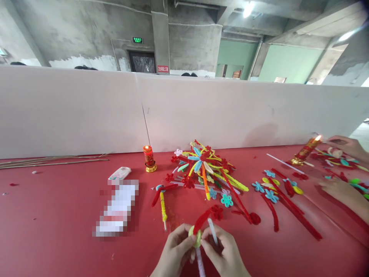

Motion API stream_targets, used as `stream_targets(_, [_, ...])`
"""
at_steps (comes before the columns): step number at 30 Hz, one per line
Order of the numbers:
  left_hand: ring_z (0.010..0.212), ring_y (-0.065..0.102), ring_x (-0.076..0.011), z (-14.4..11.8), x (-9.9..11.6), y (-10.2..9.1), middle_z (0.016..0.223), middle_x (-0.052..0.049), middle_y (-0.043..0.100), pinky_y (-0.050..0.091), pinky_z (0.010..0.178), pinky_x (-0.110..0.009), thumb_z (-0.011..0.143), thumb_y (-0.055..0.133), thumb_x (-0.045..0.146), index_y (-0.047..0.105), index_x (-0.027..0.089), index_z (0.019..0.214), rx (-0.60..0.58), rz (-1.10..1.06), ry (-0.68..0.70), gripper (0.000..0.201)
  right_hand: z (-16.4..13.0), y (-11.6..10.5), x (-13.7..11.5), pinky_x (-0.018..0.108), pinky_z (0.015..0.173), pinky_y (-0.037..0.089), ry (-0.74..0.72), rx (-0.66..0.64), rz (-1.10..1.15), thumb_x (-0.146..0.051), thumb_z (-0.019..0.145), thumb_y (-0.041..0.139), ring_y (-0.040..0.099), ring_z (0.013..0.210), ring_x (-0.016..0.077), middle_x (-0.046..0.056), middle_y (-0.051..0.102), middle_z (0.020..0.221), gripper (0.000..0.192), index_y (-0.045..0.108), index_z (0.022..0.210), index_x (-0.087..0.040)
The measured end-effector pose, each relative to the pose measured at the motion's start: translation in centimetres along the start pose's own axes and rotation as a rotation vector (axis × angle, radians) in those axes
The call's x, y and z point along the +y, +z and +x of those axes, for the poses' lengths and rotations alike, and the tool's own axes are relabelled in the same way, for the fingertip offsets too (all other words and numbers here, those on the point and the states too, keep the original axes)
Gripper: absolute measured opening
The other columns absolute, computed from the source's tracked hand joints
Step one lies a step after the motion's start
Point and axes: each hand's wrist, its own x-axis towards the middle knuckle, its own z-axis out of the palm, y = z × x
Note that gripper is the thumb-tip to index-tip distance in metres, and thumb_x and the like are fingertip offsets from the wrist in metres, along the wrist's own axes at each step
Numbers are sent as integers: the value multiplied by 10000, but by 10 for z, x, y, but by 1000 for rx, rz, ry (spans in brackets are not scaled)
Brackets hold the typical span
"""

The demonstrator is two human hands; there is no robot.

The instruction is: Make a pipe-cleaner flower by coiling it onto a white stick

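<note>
At the bottom centre my left hand (pixel 174 252) and my right hand (pixel 225 254) meet over the red table (pixel 57 215). Together they pinch a small yellow-green pipe-cleaner loop (pixel 196 237). A red pipe-cleaner stem with a red flower (pixel 215 212) rises from the loop toward the pile. A white straw-like stick (pixel 213 231) lies against my right fingers, and a pale lilac stem (pixel 200 263) hangs down between my hands.
A pile of coloured pipe-cleaner flowers (pixel 206 169) lies mid-table, a lit red candle (pixel 149 157) to its left. More red, blue and yellow pieces (pixel 273 192) spread right. A co-worker's hands (pixel 346 192) work beside a second candle (pixel 305 151). Thin sticks (pixel 52 161) lie far left; a white partition (pixel 201 111) stands behind.
</note>
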Motion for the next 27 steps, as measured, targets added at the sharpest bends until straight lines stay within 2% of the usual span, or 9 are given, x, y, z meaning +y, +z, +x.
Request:
stream_targets(4, [443,418,-28,-1,0,0,574,40,521,336,447,-152,650,726,256,606,131,665,-17,-28,-20,173,-2,1,4,173,412,326,43,-6,37,-242,790,509,356,432,85,-70,370,512,99,536,716,-181])
stream_targets(7, [435,425,-30,-2,1,1,563,36,528,341,439,-147,630,740,249,594,130,641,-17,-50,-44,189,-2,0,6,170,421,350,-2,10,29,-233,785,535,388,435,83,-62,420,519,94,542,706,-182])
stream_targets(9, [418,422,-25,-2,2,2,550,34,530,338,422,-139,613,751,244,589,126,626,-12,-68,-67,201,-1,-1,5,167,449,388,-75,21,32,-206,785,555,446,456,86,-45,491,547,85,548,704,-184])
stream_targets(14, [331,402,-11,1,-2,-3,456,41,515,299,356,-114,570,767,202,582,118,596,-26,-164,-194,205,2,-6,4,172,582,480,-368,33,92,-105,815,535,597,621,111,15,612,701,100,578,805,-194])
stream_targets(18, [325,429,-20,2,-6,-8,434,39,510,325,355,-109,591,734,157,584,109,597,-58,-209,-267,158,2,-10,6,178,587,484,-496,10,-65,-91,819,540,609,636,115,35,629,732,126,595,871,-191])
stream_targets(21, [312,433,-23,2,-5,-8,425,37,516,318,339,-107,586,724,148,576,113,579,-65,-200,-278,152,3,-14,6,178,561,472,-526,4,-153,-123,829,542,601,611,111,33,621,711,95,609,848,-186])
stream_targets(27, [296,411,-20,1,0,-5,405,36,511,296,320,-109,562,725,156,565,124,559,-56,-134,-291,163,5,-18,6,174,566,458,-531,-35,-190,-166,844,533,599,608,97,14,624,698,87,609,808,-189])
